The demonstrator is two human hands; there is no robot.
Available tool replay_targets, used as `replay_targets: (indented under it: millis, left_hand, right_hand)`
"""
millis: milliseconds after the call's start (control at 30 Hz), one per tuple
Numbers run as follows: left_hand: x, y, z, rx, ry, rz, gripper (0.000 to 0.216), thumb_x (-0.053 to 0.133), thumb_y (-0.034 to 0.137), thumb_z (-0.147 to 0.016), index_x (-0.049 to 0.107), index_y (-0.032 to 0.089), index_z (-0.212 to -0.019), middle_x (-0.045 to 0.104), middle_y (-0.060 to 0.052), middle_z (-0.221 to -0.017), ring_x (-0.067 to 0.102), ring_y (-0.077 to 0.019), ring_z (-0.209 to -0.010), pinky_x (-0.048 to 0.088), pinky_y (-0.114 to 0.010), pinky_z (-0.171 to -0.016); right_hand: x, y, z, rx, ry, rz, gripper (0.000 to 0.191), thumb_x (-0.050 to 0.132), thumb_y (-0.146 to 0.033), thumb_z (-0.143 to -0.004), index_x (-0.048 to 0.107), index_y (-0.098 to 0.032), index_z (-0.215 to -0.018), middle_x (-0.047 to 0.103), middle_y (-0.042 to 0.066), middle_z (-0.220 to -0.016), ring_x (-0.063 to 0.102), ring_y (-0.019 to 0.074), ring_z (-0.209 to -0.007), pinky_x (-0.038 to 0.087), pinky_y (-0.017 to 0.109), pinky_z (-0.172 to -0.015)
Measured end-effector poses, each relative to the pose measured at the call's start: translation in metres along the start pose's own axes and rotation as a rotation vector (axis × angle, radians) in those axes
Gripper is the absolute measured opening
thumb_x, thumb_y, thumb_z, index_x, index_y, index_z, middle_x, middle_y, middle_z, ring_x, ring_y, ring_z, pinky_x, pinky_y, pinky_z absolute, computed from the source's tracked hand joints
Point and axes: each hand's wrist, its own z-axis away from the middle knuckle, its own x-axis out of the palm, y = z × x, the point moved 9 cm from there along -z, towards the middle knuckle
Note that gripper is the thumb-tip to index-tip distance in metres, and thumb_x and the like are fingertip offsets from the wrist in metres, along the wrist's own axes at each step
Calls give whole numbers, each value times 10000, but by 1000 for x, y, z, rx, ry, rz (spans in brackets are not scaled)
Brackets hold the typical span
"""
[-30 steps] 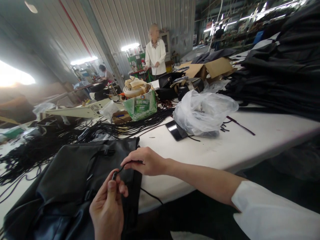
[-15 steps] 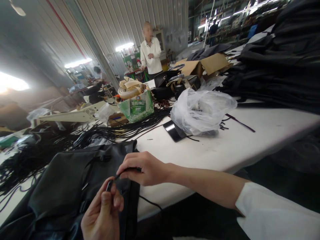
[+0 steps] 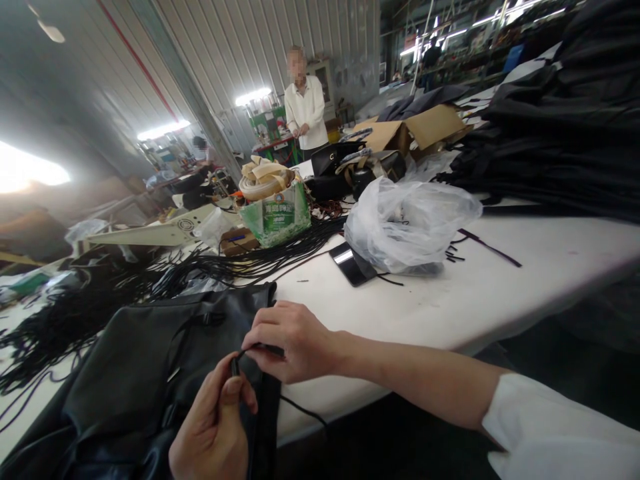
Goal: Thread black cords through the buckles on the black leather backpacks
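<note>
A thin black cord [image 3: 249, 352] runs between both hands, just above the near edge of a black leather bag [image 3: 150, 360] lying flat on the white table [image 3: 450, 300]. The left hand [image 3: 213, 433] pinches the cord's tip between thumb and forefinger; the right hand [image 3: 290, 340] is closed on the cord just beside it, and the rest of the cord trails down past the table edge. Beyond the left hand spreads a tangle of black cords [image 3: 100, 293]. Past the right hand lie a phone [image 3: 350, 263] and a clear plastic bag [image 3: 410, 223], with a stack of black bags [image 3: 560, 127] farther right. A person in white [image 3: 306, 110] stands far behind.
</note>
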Motion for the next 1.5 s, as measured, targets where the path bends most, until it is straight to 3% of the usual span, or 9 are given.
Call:
replay_targets:
  millis: [167,500,767,1167,1500]
  left_hand:
    - [0,12,0,84,36,-56,303,739,494,-994,865,288,-1178,749,-7,-734,690,-190,-700,554,-269,-751]
    - [3,16,-2,268,49,-168,342,668,445,-1047,824,182,-1200,733,20,-740,690,-153,-635,563,-249,-693]
    - [7,20,0,298,50,-150,314,648,425,-1066,804,182,-1187,710,32,-744,673,-138,-627,557,-231,-663]
    - [8,21,2,343,54,-168,276,625,377,-1092,790,182,-1196,708,39,-767,667,-118,-632,548,-206,-665]
    - [11,28,6,471,26,-220,217,623,284,-1106,767,191,-1239,700,43,-821,676,-96,-678,550,-178,-709]
  right_hand:
    - [1,-4,3,-81,21,69,104,608,-247,-1055,706,-214,-1065,776,50,-1002,722,189,-895,471,356,-797]
    - [8,-8,4,-192,16,94,144,609,-258,-1100,725,-183,-1143,773,37,-1013,692,174,-901,476,349,-810]
    - [6,-7,4,-153,82,76,114,618,-245,-1100,708,-177,-1108,761,43,-1024,702,173,-917,503,321,-824]
    - [9,-6,3,-100,19,37,176,576,-277,-1151,710,-173,-1102,773,56,-1031,706,172,-904,501,323,-817]
    - [17,-2,4,-59,-30,53,272,531,-355,-1191,704,-161,-1111,756,63,-1006,698,180,-895,490,329,-799]
